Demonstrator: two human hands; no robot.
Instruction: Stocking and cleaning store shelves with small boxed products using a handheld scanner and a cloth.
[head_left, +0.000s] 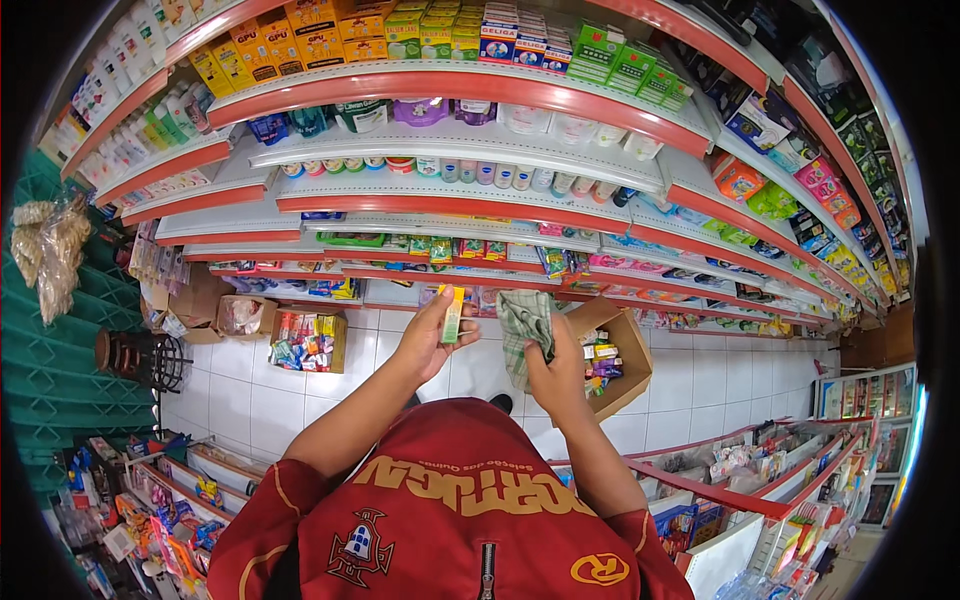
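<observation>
My left hand (429, 341) holds a small yellow and green carton (453, 315) upright between thumb and fingers. In my right hand (559, 367) is a folded green-and-white checked cloth (523, 330), bunched under the thumb. The two hands are apart, in front of my chest and above the tiled floor. Just right of my right hand, an open cardboard box (628, 375) with small packaged goods (601, 361) inside stands on the floor. Part of that box is hidden behind my hand and forearm.
Ahead rise store shelves (450, 146) with red edge strips, stocked with cartons, pouches and bottles. On the floor at left stand a box of small packs (306, 341) and a dark stool-like stand (142, 352). More stocked racks (750, 480) flank me behind.
</observation>
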